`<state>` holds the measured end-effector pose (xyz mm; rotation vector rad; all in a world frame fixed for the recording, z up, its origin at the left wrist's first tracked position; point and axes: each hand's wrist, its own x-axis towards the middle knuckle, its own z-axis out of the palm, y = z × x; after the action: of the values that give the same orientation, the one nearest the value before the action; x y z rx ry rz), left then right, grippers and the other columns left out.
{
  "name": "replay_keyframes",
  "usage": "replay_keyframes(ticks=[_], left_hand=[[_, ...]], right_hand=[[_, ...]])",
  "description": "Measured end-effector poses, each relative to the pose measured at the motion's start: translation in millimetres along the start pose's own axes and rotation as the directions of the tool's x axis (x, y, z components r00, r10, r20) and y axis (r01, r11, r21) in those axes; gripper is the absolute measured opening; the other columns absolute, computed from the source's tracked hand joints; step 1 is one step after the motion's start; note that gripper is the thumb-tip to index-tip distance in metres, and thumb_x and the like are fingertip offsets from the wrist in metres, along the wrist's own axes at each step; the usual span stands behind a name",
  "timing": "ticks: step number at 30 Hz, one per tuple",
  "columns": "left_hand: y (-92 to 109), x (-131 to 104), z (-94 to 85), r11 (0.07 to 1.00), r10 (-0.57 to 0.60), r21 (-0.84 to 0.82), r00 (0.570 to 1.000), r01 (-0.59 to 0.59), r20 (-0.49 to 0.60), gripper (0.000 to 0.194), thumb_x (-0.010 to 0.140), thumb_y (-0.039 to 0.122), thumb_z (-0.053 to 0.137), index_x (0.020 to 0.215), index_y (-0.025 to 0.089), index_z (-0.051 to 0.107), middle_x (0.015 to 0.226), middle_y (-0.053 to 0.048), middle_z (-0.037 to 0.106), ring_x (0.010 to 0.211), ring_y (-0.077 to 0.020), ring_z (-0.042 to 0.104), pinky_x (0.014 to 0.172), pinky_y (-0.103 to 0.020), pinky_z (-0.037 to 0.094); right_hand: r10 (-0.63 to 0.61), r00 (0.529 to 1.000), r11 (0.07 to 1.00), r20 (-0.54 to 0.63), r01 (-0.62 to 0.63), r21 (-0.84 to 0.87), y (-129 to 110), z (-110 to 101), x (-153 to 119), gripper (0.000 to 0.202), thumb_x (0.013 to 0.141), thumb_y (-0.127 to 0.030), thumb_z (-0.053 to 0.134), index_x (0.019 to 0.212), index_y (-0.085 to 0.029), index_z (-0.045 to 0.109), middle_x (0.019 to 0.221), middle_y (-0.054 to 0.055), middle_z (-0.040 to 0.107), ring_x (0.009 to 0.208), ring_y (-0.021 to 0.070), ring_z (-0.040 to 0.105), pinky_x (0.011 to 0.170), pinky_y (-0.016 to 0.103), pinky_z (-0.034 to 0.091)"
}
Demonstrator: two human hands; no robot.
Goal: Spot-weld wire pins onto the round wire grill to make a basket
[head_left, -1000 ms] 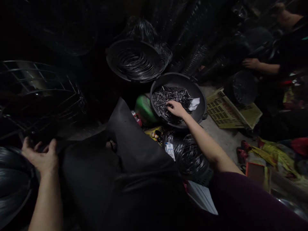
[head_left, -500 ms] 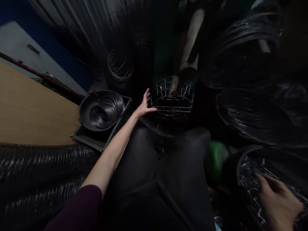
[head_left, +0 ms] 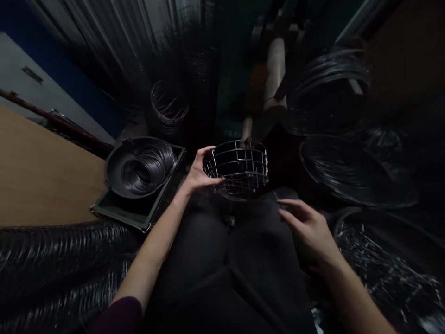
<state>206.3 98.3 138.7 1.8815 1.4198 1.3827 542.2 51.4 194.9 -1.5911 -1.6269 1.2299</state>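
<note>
A round wire basket (head_left: 252,160) of thin metal rods is in the middle of the head view, tilted, under the end of a machine's metal rod (head_left: 247,127). My left hand (head_left: 201,171) grips its left side, thumb below and fingers at the upper rim. To the right of the basket and a little lower, my right hand (head_left: 301,220) pinches a short piece of wire (head_left: 276,197) between thumb and fingertips. The wire's tip points up and stays apart from the basket.
A basin with coiled wire (head_left: 144,174) stands on a green crate (head_left: 153,213) at left. On the right, a black tub (head_left: 352,215) contains many short wire pieces (head_left: 385,269). Large wire coils (head_left: 333,74) lie behind it. Bundled wire rings (head_left: 62,250) fill the lower left.
My right hand has come up from the tub of wire pieces toward the basket, with a wire piece in its fingers. The basket, in my left hand, has turned and now shows its side.
</note>
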Motion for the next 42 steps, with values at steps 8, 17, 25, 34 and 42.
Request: replay_keyframes(ticks=[8, 17, 25, 34, 42], left_hand=[[28, 5, -16.3, 0.963, 0.050, 0.260, 0.995, -0.070, 0.085, 0.060, 0.060, 0.038, 0.088, 0.111, 0.025, 0.062, 0.133, -0.010, 0.045, 0.128, -0.0315, 0.048, 0.109, -0.049, 0.044], [37, -7, 14.9, 0.958, 0.135, 0.214, 0.959, -0.190, 0.248, 0.057, 0.060, 0.036, 0.087, 0.111, 0.024, 0.064, 0.135, -0.013, 0.047, 0.127, -0.0356, 0.047, 0.109, -0.057, 0.040], [41, 14, 28.7, 0.952, 0.163, 0.211, 0.951, -0.221, 0.262, 0.055, 0.062, 0.043, 0.087, 0.106, 0.019, 0.064, 0.131, -0.015, 0.051, 0.123, -0.0338, 0.051, 0.105, -0.053, 0.045], [43, 42, 32.5, 0.946, 0.164, 0.234, 0.952, -0.226, 0.258, 0.059, 0.061, 0.038, 0.088, 0.110, 0.019, 0.062, 0.133, -0.015, 0.051, 0.124, -0.0325, 0.051, 0.105, -0.052, 0.046], [48, 52, 29.5, 0.947, 0.143, 0.245, 0.955, -0.208, 0.259, 0.059, 0.061, 0.036, 0.088, 0.111, 0.018, 0.062, 0.132, -0.015, 0.052, 0.125, -0.0339, 0.051, 0.106, -0.052, 0.047]], right_hand=[[0.128, 0.833, 0.946, 0.538, -0.265, 0.186, -93, 34, 64, 0.045, 0.051, -0.047, 0.086, 0.080, -0.016, 0.072, 0.056, -0.002, 0.056, 0.044, 0.0050, 0.036, 0.043, 0.021, 0.019], [-0.089, 0.918, 0.921, 0.386, 0.223, -0.318, -91, 53, 67, 0.018, 0.080, -0.036, 0.070, 0.080, -0.019, 0.075, 0.073, 0.003, 0.072, 0.065, 0.0148, 0.062, 0.058, 0.025, 0.041], [-0.237, 0.826, 0.179, 0.511, 0.554, -0.813, -78, 43, 52, 0.038, 0.100, -0.035, 0.042, 0.130, -0.021, 0.060, 0.127, 0.009, 0.068, 0.084, 0.0213, 0.071, 0.054, 0.027, 0.036], [-0.335, 0.796, 0.075, 0.505, 0.557, -0.827, -78, 26, 71, 0.039, 0.102, -0.030, 0.034, 0.126, -0.026, 0.064, 0.124, 0.002, 0.070, 0.081, 0.0190, 0.071, 0.054, 0.029, 0.033], [-0.335, 0.795, 0.054, 0.506, 0.553, -0.832, -84, 26, 79, 0.039, 0.102, -0.031, 0.034, 0.123, -0.028, 0.066, 0.125, 0.000, 0.069, 0.077, 0.0182, 0.071, 0.052, 0.029, 0.029]])
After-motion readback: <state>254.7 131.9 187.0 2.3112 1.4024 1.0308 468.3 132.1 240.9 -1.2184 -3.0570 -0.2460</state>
